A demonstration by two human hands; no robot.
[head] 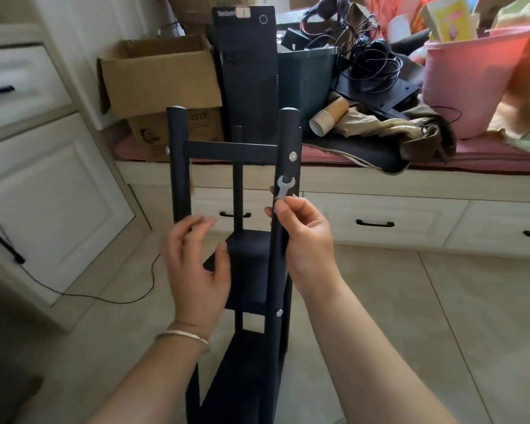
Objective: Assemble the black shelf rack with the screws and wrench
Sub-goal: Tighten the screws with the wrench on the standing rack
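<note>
While the rack (pixel 242 255) stands upright on the floor (pixel 410 316) in front of the person, its long axis runs vertically, posts rising toward the window-seat surface (pixel 441 182) behind. Silver screws (pixel 292 155) already sit in the right post (pixel 285 185), one at the top crossbar and one lower down, so the frame looks largely joined. Pinched between thumb and fingertips of the right hand (pixel 303 234), the small flat wrench (pixel 285 186) points up, open jaw topmost, lying just beside the right post below the upper screw (probably to tighten it next). Near the left post (pixel 178 166), the left hand (pixel 196 261) hovers with fingers relaxed and spread, holding nothing, likely ready to steady the frame. It is blurred, so whether it touches anything is unclear.
</note>
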